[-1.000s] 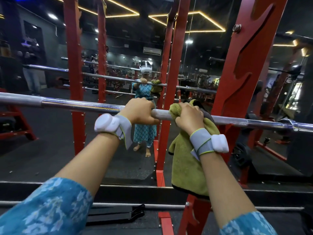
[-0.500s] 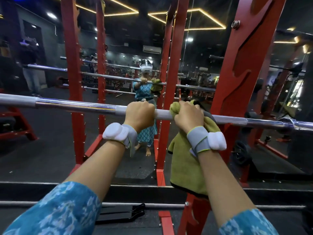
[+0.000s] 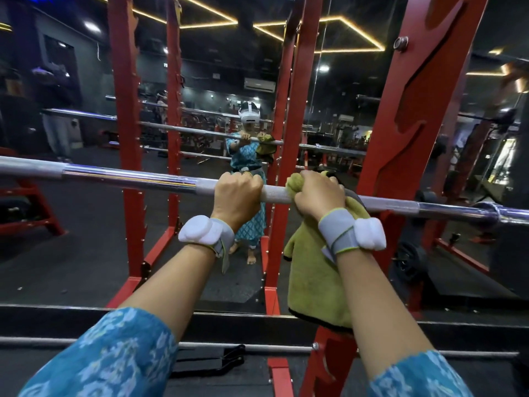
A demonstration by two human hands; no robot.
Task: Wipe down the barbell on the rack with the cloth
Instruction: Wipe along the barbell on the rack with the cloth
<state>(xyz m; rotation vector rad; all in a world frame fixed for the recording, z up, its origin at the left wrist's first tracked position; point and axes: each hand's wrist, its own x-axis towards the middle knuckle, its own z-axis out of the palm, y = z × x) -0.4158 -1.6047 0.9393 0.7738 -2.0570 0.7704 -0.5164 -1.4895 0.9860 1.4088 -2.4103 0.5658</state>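
A long steel barbell [image 3: 128,176] runs across the view at chest height, resting on the red rack [image 3: 412,116]. My left hand [image 3: 236,197] grips the bare bar near its middle. Just to its right, my right hand [image 3: 317,196] grips a green cloth [image 3: 312,279] wrapped over the bar. Most of the cloth hangs down below the bar, beside my right forearm. A short stretch of knurled bar shows between the two hands.
Red rack uprights [image 3: 126,110] stand left, centre and right. A wall mirror [image 3: 329,90] behind the rack reflects me and the bar. A thin lower bar [image 3: 257,345] crosses near the floor. A person [image 3: 54,116] stands at the far left.
My left hand has slid right along the bar, closer to the right hand. The right hand and cloth have barely moved.
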